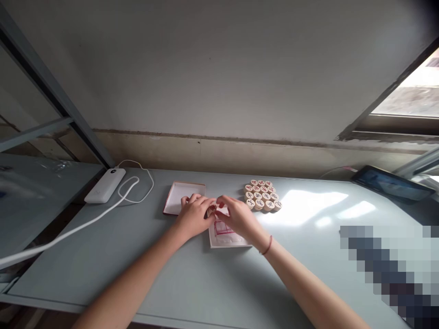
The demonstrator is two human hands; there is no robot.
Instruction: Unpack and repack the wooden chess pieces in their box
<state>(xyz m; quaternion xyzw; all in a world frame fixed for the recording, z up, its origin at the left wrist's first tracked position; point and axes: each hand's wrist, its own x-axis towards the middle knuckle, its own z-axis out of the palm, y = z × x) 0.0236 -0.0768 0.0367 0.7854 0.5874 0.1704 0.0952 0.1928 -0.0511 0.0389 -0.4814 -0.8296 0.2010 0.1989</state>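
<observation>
A round wooden Chinese chess piece [212,208] with a dark red character sits between my hands, at the upper left corner of an open white box [228,244]. My left hand [196,214] has its thumb and index finger closed around that piece. Close on its right, my right hand [236,215] curves over the box, thumb and index finger apart, tips near the piece. Inside the box lies a clear plastic bag [226,230] with pink print. Partly behind my left hand is the shallow box lid [176,196], white inside with a red edge.
Stacked Chinese chess pieces [262,195] stand right of the box. At the left are a white power bank [105,185] and its white cable [103,214]. A dark tablet-like screen [391,183] leans at the far right. A wall [206,155] borders the grey-blue table [185,278].
</observation>
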